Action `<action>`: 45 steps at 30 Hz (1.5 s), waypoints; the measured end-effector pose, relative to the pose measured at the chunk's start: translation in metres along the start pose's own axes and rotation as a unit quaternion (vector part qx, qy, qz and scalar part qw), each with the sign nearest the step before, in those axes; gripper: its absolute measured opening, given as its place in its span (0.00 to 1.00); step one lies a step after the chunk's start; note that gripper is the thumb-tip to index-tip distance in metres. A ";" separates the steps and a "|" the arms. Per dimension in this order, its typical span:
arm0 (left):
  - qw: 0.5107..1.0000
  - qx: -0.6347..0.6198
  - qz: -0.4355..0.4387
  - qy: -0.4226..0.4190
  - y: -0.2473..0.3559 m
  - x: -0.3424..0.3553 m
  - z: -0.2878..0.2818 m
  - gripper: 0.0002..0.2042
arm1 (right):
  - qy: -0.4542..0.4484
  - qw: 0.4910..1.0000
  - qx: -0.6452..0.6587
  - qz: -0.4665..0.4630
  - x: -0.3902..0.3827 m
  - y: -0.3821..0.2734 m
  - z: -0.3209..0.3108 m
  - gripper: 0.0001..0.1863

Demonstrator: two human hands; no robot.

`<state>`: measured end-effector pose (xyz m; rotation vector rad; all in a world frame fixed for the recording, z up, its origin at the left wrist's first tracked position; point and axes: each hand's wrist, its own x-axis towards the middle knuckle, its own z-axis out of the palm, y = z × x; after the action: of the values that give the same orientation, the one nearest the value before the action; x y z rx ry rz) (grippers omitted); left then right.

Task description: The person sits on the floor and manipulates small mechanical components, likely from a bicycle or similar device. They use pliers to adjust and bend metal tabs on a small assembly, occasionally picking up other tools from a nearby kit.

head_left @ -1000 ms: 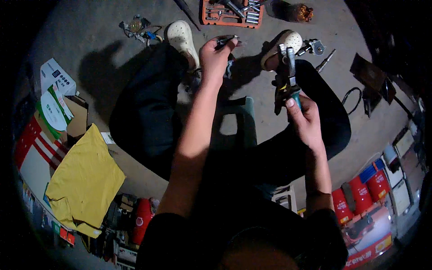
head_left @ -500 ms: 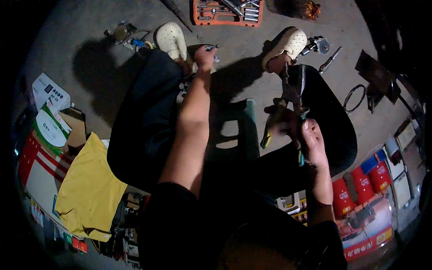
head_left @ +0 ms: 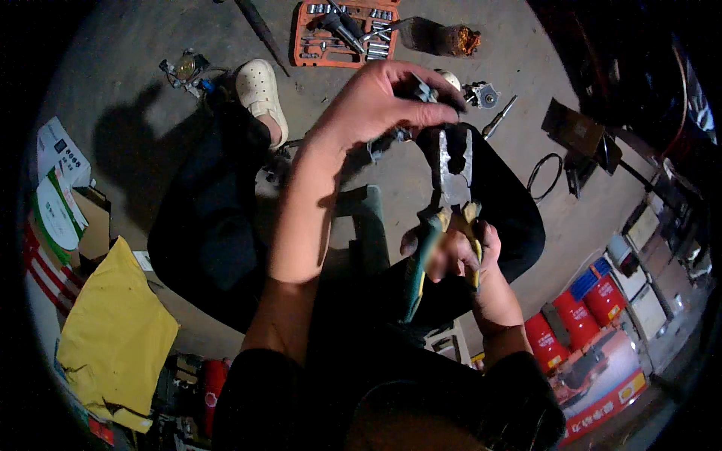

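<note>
My left hand (head_left: 376, 105) is raised in front of me, fingers and thumb curled around a small grey metal part (head_left: 423, 89). Most of that part is hidden by the fingers. Just below it, a pair of pliers (head_left: 453, 185) with green and yellow handles points its jaws away from me. The jaws stand a little apart with nothing between them, close to my left fingertips but not on the part. My right hand (head_left: 453, 261) grips the handles, its fingers partly blurred.
An orange socket-set case (head_left: 308, 58) lies open ahead. Beside it is a dark cylinder (head_left: 436, 36) with an orange end. Metal assemblies (head_left: 184, 69) sit on the floor, with a black cable loop (head_left: 531, 183) to the right. A yellow cloth (head_left: 116, 331) hangs left; red containers (head_left: 575, 316) stand right.
My left hand has come up from near the floor toward the pliers, with the small metal part. The pliers have moved left and down, their handles spread wider. The view has shifted.
</note>
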<state>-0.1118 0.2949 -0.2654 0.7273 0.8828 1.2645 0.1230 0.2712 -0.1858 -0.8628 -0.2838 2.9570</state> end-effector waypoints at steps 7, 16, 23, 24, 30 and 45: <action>0.998 -0.055 -0.005 0.001 0.020 -0.012 0.021 0.09 | -0.040 0.991 -0.002 -0.125 -0.001 0.014 0.001 0.33; 0.997 -0.031 0.058 0.049 0.017 -0.007 0.026 0.07 | -0.030 0.996 -0.017 -0.083 0.003 0.005 0.003 0.30; 0.961 0.017 0.271 0.049 0.008 0.005 0.024 0.06 | -0.060 0.992 0.083 -0.072 0.007 0.005 0.011 0.27; 0.978 -0.042 0.194 0.058 0.004 0.003 0.027 0.05 | -0.054 0.992 0.082 -0.075 0.006 0.004 0.013 0.27; 0.957 -0.167 -0.001 0.237 -0.027 0.014 -0.012 0.05 | 0.099 0.988 -0.105 -0.052 0.017 -0.015 0.030 0.25; 0.844 0.395 -0.233 0.279 -0.074 0.044 -0.280 0.17 | -0.092 0.544 -0.834 0.031 0.174 -0.075 -0.060 0.12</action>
<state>-0.3166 0.3217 -0.4727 0.7022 1.9983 0.6263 0.0083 0.3719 -0.3135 -0.3266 -3.1840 1.7787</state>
